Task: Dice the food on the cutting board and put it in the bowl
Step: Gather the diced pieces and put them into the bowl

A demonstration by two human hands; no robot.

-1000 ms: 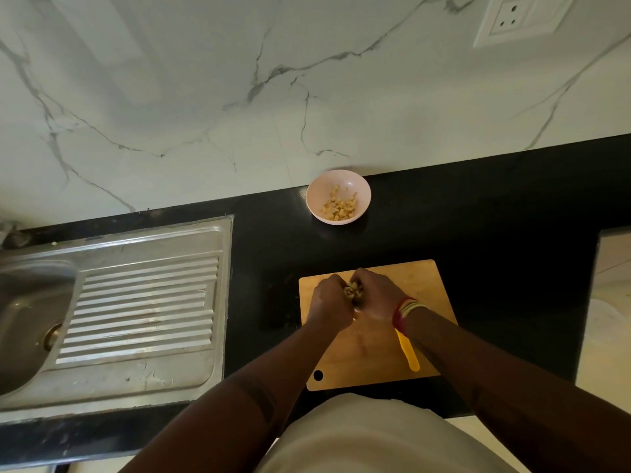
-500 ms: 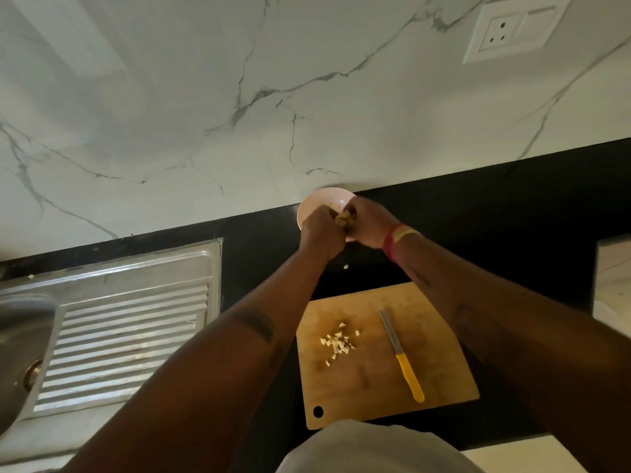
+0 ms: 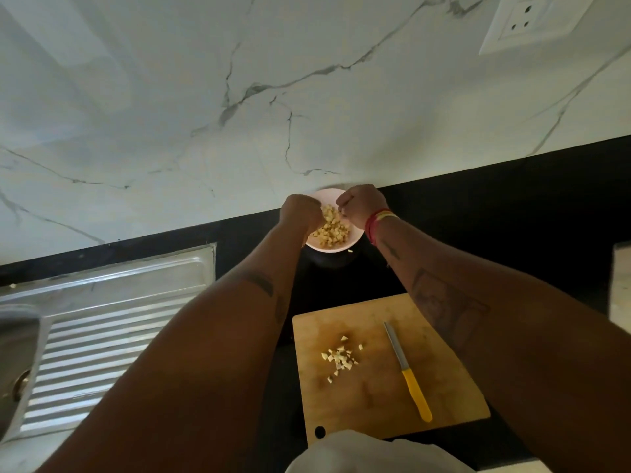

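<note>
A pale pink bowl [image 3: 328, 249] stands on the black counter by the wall and holds a heap of yellowish diced food [image 3: 333, 229]. Both my hands hover over it, backs up, a small gap between them. My left hand [image 3: 300, 213] is at the bowl's left rim, its loosely curled fingers pointing down at the heap. At the right rim, my right hand [image 3: 362, 206] has its fingers curled downward too; the palms are hidden. Nearer me lies the wooden cutting board [image 3: 375, 401] with a small scatter of leftover dice [image 3: 339, 357] and a yellow-handled knife [image 3: 408, 370].
A steel sink and ribbed drainboard [image 3: 102, 322] fill the left side. One stray dice piece [image 3: 350, 250] lies on the black counter [image 3: 512, 213] beside the bowl. A wall socket [image 3: 532, 22] is at the top right. A pale surface edge [image 3: 621, 285] borders the right.
Both hands scooped dice from the board, carried them cupped together to the bowl, and have now parted over it. The heap in the bowl is larger.
</note>
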